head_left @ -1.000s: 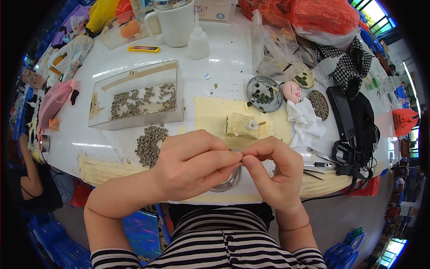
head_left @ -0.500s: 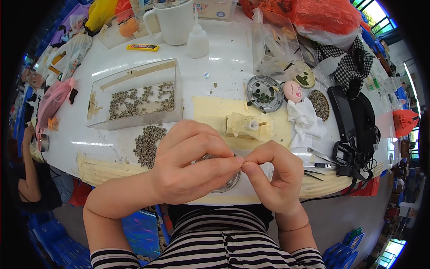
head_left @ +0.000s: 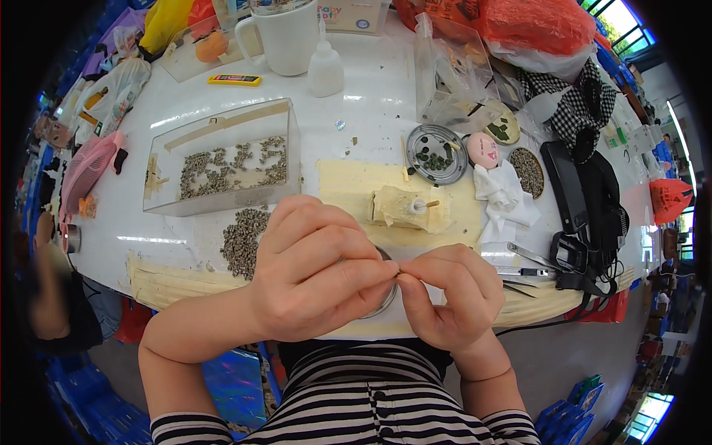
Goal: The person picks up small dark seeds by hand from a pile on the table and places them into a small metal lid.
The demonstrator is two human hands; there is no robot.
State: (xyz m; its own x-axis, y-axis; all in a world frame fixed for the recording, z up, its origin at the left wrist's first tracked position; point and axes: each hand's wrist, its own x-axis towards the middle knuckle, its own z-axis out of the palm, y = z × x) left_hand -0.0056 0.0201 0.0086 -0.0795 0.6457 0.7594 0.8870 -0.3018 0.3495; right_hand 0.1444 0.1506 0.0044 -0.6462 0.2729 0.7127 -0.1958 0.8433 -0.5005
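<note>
My left hand (head_left: 315, 271) and my right hand (head_left: 452, 293) meet fingertip to fingertip above the table's near edge. Both are closed in a pinch around something tiny and dark, too small to name. Below them, a round clear dish (head_left: 382, 297) is mostly hidden by the left hand. A heap of small metallic parts (head_left: 246, 243) lies beside my left hand. Beyond the hands, a tape-wrapped block (head_left: 393, 208) with a white nozzle-like tip and a thin stick rests on yellowish taped paper (head_left: 345, 180).
A clear box (head_left: 222, 194) with more small parts stands left. A dish of dark green pieces (head_left: 436, 154), tissue (head_left: 504, 196), a tin of small parts (head_left: 526, 172) and a cutter (head_left: 519, 272) lie right. Behind are a white squeeze bottle (head_left: 326, 72) and mug (head_left: 285, 41).
My right hand has shifted slightly down, and its fingers have straightened a little. The small dark thing between the fingertips shows more now. At the left, another person's arm has moved.
</note>
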